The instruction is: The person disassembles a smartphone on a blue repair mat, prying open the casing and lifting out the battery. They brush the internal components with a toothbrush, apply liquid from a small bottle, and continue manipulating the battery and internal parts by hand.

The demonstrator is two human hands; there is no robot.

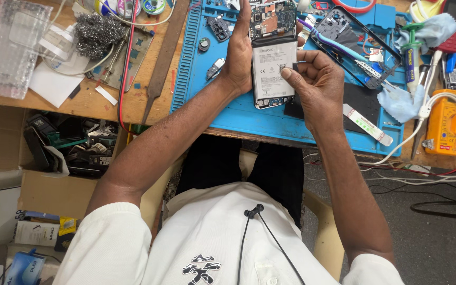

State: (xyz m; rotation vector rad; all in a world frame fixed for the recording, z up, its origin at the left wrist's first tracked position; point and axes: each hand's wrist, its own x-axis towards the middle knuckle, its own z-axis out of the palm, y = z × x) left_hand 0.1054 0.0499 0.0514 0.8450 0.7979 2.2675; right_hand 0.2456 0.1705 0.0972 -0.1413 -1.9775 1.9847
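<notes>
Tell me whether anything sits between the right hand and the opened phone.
Nothing visible does. The right hand has its fingertips already on the opened phone, which the left hand grips along its side.

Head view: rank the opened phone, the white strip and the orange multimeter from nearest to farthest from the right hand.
1. Opened phone, touched by the right hand, at its left.
2. White strip, on the blue mat just right of the wrist.
3. Orange multimeter, at the far right table edge.
</notes>
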